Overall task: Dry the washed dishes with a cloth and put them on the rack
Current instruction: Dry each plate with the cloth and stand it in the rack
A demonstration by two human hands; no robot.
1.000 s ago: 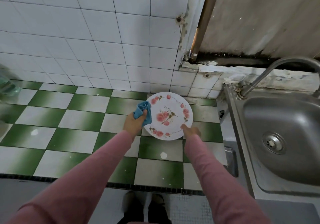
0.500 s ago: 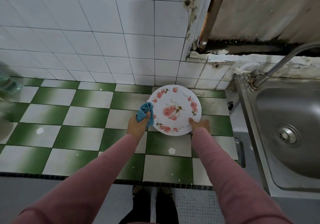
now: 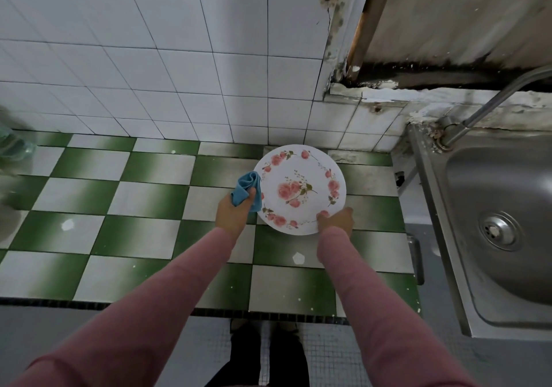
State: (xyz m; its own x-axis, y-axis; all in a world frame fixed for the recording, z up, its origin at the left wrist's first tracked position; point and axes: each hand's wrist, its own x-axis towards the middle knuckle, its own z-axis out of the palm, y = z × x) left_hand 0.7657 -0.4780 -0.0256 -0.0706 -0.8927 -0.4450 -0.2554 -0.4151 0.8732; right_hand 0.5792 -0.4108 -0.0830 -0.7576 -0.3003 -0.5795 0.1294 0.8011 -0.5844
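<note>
Over tiled counter (image 3: 149,198), right hand (image 3: 336,222) gripping plate (image 3: 301,189), left hand (image 3: 234,215) clutching cloth (image 3: 246,188)

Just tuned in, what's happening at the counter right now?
A person in pink sleeves holds a flowered plate over the green-and-white tiled counter. The right hand grips the plate's lower right rim, while the left hand holds a bunched blue cloth against the plate's left edge, as if wiping it dry. A steel sink sits to the right. No rack is in view, so the plate has not been put away yet.
</note>
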